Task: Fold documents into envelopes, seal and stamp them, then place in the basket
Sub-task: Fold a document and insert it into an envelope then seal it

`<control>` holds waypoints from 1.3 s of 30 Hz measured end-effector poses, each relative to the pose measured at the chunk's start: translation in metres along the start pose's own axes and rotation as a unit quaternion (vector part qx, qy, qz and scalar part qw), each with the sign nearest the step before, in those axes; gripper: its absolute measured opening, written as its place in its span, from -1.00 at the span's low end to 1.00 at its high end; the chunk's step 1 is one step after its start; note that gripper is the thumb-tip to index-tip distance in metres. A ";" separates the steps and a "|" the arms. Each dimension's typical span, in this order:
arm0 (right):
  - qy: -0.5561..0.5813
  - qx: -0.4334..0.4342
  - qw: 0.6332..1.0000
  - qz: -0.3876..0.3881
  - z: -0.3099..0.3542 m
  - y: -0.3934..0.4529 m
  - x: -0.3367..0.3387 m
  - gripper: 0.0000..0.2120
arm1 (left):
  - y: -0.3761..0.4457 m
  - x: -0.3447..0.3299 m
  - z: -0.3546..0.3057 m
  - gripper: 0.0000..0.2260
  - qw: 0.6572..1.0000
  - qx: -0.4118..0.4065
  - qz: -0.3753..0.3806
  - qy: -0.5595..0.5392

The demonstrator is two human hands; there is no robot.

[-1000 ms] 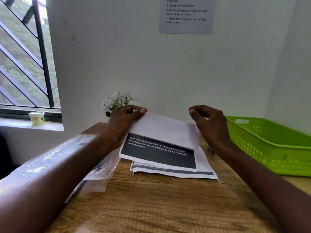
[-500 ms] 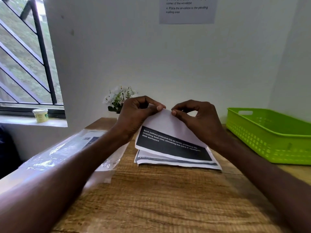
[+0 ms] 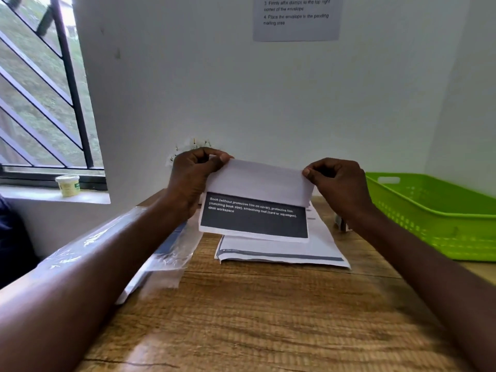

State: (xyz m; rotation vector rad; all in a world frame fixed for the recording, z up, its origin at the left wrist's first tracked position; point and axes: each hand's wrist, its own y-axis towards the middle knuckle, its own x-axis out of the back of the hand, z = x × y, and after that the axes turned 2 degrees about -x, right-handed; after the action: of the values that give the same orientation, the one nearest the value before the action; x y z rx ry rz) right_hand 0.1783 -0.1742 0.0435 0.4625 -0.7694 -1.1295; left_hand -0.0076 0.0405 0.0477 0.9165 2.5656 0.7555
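Between the two hands, above the table (image 3: 268, 318), the document (image 3: 255, 205) hangs with its long axis running left to right, the left hand (image 3: 192, 178) pinching its upper left corner and the right hand (image 3: 338, 183) its upper right, equally near, the basket (image 3: 434, 210) off to the right.

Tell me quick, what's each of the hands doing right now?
Left hand: pinching the top left corner of the folded document.
Right hand: pinching its top right corner.
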 end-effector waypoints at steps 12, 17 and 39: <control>0.253 -0.169 0.950 0.067 0.006 -0.002 -0.004 -0.63 | -0.006 -0.010 0.002 -0.90 0.988 0.097 -0.041 -0.112; 0.329 -0.168 0.928 0.055 0.003 -0.007 -0.013 -0.85 | -0.010 -0.016 0.001 -0.90 0.987 0.117 -0.016 -0.110; 0.467 -0.252 0.846 0.047 -0.005 0.002 -0.006 -0.63 | -0.007 -0.012 0.011 -0.47 0.973 0.191 0.106 -0.073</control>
State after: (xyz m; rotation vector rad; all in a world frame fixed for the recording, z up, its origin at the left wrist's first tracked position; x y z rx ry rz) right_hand 0.1823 -0.1684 0.0402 0.4479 0.3599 -0.8179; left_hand 0.0022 0.0321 0.0363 1.3243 2.5508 0.2298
